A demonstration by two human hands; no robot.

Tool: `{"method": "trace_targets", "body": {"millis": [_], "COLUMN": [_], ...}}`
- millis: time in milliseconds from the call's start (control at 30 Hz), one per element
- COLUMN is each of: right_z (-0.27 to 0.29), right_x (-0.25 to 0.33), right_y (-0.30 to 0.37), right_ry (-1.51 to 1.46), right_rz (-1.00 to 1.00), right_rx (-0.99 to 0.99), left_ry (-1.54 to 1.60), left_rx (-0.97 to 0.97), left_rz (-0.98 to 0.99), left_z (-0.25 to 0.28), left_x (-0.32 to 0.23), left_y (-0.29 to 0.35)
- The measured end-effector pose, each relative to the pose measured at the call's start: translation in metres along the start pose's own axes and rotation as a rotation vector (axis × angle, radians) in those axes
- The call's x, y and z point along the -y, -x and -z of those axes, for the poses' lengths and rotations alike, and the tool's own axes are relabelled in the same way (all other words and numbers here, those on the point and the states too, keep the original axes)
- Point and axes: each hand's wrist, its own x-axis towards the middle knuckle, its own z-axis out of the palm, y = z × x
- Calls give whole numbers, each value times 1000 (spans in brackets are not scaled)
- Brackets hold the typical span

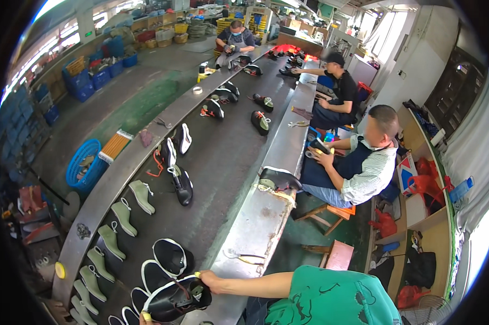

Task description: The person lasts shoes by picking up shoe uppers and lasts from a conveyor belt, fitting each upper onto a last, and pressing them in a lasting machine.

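A black shoe upper with white edging (171, 300) is held between my two hands over the near end of the long dark table. At its right end my right hand (209, 282), with yellow covers on its fingertips, grips the rim. My left hand (147, 318) shows only partly at the lower edge, its yellow-covered fingers pressed to the shoe upper's left end. Just beyond stands another black upper with a white rim (171, 257), and more lie under and beside the held one. A row of pale green shoe lasts (111, 242) runs along the left.
Pliers (245, 257) lie on the metal ledge (239, 230) at right, with a black shoe (278, 179) farther along it. More shoes (182, 184) stand on the table. Co-workers sit along both sides. A blue basket (83, 164) and wooden stool (331, 216) flank the table.
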Motion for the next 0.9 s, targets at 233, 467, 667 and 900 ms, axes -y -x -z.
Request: {"method": "trace_targets", "body": {"millis": [233,467,667,900], "right_z": [5,7,24,37], "right_x": [-48,-64,-75,-69], "right_y": [28,41,24,1], "right_ry": [-100,-53,24,-321], "right_rz": [-143,-193,-260,-218], "right_rx": [-92,-16,10,67], "left_ry": [254,14,151,-293], "left_rx": [40,-26,-54,-308], "left_rz": [-25,-76,-81,-392], "left_z": [40,54,61,-6], "left_x": [14,36,66,-3], "left_y": [59,74,49,59]}}
